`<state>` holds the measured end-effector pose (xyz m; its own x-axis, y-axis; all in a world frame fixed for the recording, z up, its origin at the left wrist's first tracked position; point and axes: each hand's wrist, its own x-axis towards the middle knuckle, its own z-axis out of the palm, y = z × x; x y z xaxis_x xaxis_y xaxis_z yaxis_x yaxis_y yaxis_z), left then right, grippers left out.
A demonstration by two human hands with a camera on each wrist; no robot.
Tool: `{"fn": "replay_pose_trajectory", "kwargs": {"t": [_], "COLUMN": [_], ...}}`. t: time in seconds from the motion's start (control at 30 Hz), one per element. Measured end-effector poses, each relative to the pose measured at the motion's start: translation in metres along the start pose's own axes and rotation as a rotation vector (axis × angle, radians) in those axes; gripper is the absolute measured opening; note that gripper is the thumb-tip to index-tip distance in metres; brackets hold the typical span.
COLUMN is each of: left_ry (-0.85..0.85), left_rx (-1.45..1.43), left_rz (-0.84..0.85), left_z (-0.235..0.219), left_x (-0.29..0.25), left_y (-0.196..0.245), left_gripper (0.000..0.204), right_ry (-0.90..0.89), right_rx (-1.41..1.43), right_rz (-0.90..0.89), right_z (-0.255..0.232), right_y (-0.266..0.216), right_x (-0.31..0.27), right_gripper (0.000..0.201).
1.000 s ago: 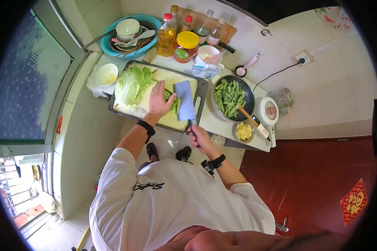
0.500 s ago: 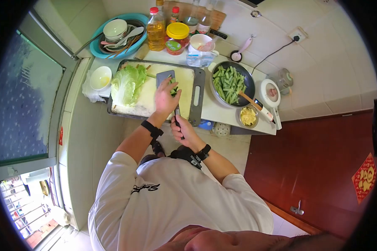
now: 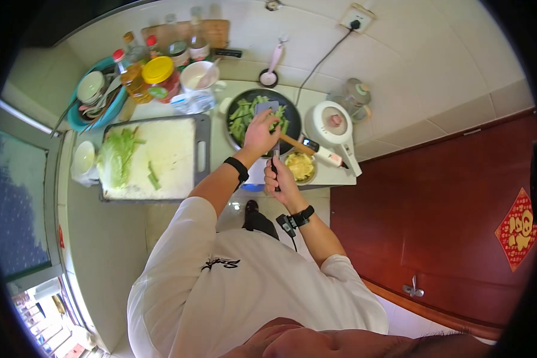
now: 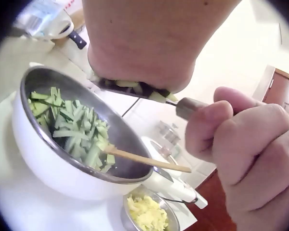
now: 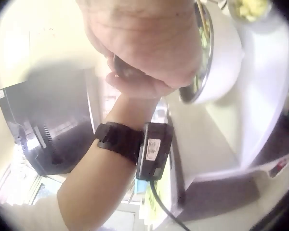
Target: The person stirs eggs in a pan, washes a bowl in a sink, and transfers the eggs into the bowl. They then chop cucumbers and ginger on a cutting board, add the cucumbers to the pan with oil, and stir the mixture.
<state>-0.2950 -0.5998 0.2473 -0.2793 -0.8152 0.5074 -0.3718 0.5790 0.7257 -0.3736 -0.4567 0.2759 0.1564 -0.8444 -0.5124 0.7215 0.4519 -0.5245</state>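
My right hand (image 3: 281, 179) grips the black handle of a cleaver (image 3: 268, 107), its blade raised over a pan (image 4: 67, 168) of cut green strips (image 4: 77, 127). My left hand (image 3: 261, 134) lies over the blade with fingers extended, covering most of it. In the left wrist view, more green pieces (image 4: 130, 85) show between that palm and the blade. A wooden utensil (image 4: 149, 160) leans in the pan, its handle over the rim. In the right wrist view, my right hand (image 5: 149, 43) hides most of the cleaver handle.
Left of the pan lies a cutting board (image 3: 176, 143) with leafy cabbage (image 3: 116, 158) and a few green pieces (image 3: 153, 176). A bowl of yellow pieces (image 3: 299, 166) and a lidded white pot (image 3: 333, 122) stand right. Bottles, a yellow-lidded jar (image 3: 159, 71) and a dish basin (image 3: 74, 116) line the back.
The left hand came over the blade, and both hands carried the cleaver with green pieces from the board rightward to above the pan. The head view has shifted right.
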Motion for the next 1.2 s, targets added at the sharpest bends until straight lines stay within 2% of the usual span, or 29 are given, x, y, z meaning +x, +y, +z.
{"fn": "replay_pose_trajectory", "kwargs": {"t": [0.1, 0.17, 0.2, 0.27, 0.33, 0.4, 0.47, 0.6, 0.67, 0.7, 0.73, 0.77, 0.8, 0.87, 0.9, 1.0, 1.03, 1.07, 1.13, 1.17, 1.2], "left_ry": [-0.059, -0.075, -0.085, -0.051, -0.010, -0.011, -0.001, 0.188, 0.098, 0.107, 0.053, -0.003, 0.003, -0.318, -0.297, -0.389, -0.383, -0.390, -0.113, -0.074, -0.080], "left_rx": [0.053, 0.122, 0.199, 0.172, 0.150, 0.080, 0.117, 0.444, 0.652, 0.650, 0.847, 1.038, 1.031, 1.024, 0.983, 0.895, 0.769, 0.764, 0.505, 0.474, 0.471], "left_rz": [-0.183, -0.177, -0.173, -0.208, -0.048, 0.051, 0.055, -0.105, -0.197, -0.201, -0.045, 0.117, 0.117, 0.007, 0.080, 0.087, 0.032, 0.041, -0.008, -0.092, -0.088], "left_z": [0.046, 0.056, 0.060, 0.045, 0.019, -0.025, -0.083, -0.205, -0.263, -0.283, -0.301, -0.312, -0.317, -0.326, -0.328, -0.322, -0.319, -0.318, -0.323, -0.325, -0.326], "left_x": [0.005, 0.009, 0.010, 0.018, 0.018, 0.004, -0.018, -0.083, -0.101, -0.104, -0.104, -0.101, -0.095, -0.087, -0.086, -0.096, -0.107, -0.119, -0.135, -0.151, -0.162], "left_y": [-0.033, -0.051, -0.054, -0.033, -0.022, -0.013, -0.005, -0.083, -0.104, -0.116, -0.127, -0.138, -0.144, -0.146, -0.144, -0.134, -0.126, -0.119, -0.090, -0.098, -0.095], "left_gripper": [0.027, 0.028, 0.029, 0.028, 0.027, 0.025, 0.023, 0.025, 0.028, 0.028, 0.025, 0.022, 0.022, 0.013, 0.006, 0.008, 0.013, 0.013, 0.024, 0.034, 0.034], "right_ry": [0.135, 0.149, 0.152, 0.151, 0.121, 0.180, 0.143, 0.036, -0.009, -0.039, -0.038, -0.049, -0.057, -0.078, -0.117, -0.156, -0.150, -0.145, -0.142, -0.142, -0.142], "right_rx": [-0.147, -0.212, -0.278, -0.267, -0.304, -0.371, -0.442, -0.578, -0.604, -0.622, -0.628, -0.625, -0.623, -0.639, -0.617, -0.571, -0.528, -0.484, -0.487, -0.457, -0.425], "right_rz": [-0.041, -0.073, -0.101, -0.103, -0.154, -0.147, -0.108, -0.059, -0.049, -0.041, -0.042, -0.025, -0.009, -0.013, -0.003, 0.022, 0.063, 0.106, 0.106, 0.124, 0.142], "right_z": [-0.031, -0.042, -0.046, -0.053, -0.051, -0.049, -0.048, -0.045, -0.032, -0.024, -0.015, -0.005, 0.005, 0.024, 0.031, 0.052, 0.059, 0.065, 0.069, 0.072, 0.075], "right_y": [-0.041, -0.064, -0.070, -0.076, -0.076, -0.068, -0.059, -0.034, -0.018, -0.011, -0.002, 0.008, 0.017, 0.033, 0.041, 0.064, 0.071, 0.079, 0.096, 0.104, 0.112], "right_x": [0.006, 0.003, 0.001, -0.002, -0.008, -0.015, -0.025, -0.047, -0.053, -0.054, -0.055, -0.053, -0.050, -0.045, -0.041, -0.036, -0.035, -0.033, -0.026, -0.023, -0.021], "right_gripper": [0.028, 0.027, 0.027, 0.027, 0.027, 0.028, 0.027, 0.026, 0.026, 0.026, 0.026, 0.026, 0.025, 0.024, 0.024, 0.023, 0.023, 0.024, 0.025, 0.025, 0.026]}}
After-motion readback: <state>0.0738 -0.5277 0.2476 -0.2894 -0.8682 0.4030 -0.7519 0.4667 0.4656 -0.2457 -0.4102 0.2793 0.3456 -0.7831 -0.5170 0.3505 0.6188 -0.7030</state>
